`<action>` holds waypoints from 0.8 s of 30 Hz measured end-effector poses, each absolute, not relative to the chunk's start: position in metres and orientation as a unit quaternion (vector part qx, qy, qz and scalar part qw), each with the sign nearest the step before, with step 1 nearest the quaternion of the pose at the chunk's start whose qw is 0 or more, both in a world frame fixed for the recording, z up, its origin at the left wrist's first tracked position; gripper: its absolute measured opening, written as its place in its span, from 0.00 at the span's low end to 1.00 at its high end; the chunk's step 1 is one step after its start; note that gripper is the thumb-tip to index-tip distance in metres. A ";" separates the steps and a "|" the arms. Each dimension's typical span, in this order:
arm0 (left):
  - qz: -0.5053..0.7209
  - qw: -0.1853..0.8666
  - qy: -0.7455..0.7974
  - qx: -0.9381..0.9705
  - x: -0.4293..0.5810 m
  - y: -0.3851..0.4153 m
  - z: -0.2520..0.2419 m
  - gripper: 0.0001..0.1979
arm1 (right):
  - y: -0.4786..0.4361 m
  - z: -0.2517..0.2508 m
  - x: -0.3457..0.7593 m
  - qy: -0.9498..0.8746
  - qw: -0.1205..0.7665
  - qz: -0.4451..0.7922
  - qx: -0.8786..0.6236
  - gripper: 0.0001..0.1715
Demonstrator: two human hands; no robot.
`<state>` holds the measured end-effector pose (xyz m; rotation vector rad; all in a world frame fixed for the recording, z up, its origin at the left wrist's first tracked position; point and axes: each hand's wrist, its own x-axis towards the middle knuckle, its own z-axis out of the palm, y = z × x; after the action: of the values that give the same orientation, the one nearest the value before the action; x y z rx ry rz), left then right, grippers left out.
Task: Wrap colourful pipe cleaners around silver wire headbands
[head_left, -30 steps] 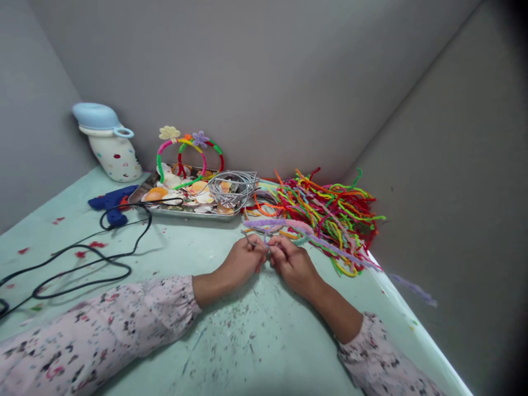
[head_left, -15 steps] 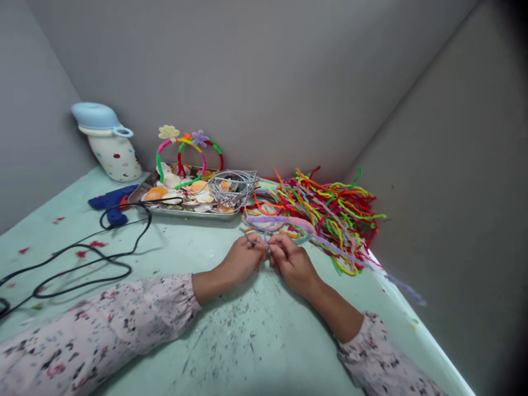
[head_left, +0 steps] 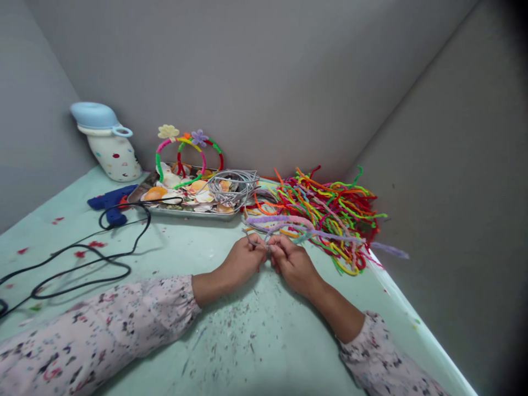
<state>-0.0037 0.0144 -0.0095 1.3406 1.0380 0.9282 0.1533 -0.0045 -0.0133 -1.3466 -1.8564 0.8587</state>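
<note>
My left hand and my right hand rest close together on the pale green table, fingers pinched. Both are closed on a thin grey headband that is partly wrapped in a purple pipe cleaner. The pipe cleaner's loose tail sticks out to the right past the table edge. A heap of coloured pipe cleaners lies just behind my right hand.
A metal tray holds shells, bare grey headbands and two finished colourful headbands. A blue glue gun with a black cord lies at the left. A spotted jug stands in the back corner. Grey walls enclose the table.
The loose purple tail has swung upward and back from below the table edge to level with the pile. Both hands stay pinched in place.
</note>
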 end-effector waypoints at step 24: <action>0.395 0.508 0.414 0.644 -0.006 0.013 -0.013 0.08 | -0.004 -0.023 0.154 -0.649 0.414 0.416 -0.484 0.09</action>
<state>-0.0064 0.0131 -0.0132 1.5516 0.9968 0.9514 0.1545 -0.0040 -0.0226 -1.2175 -1.6302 1.0446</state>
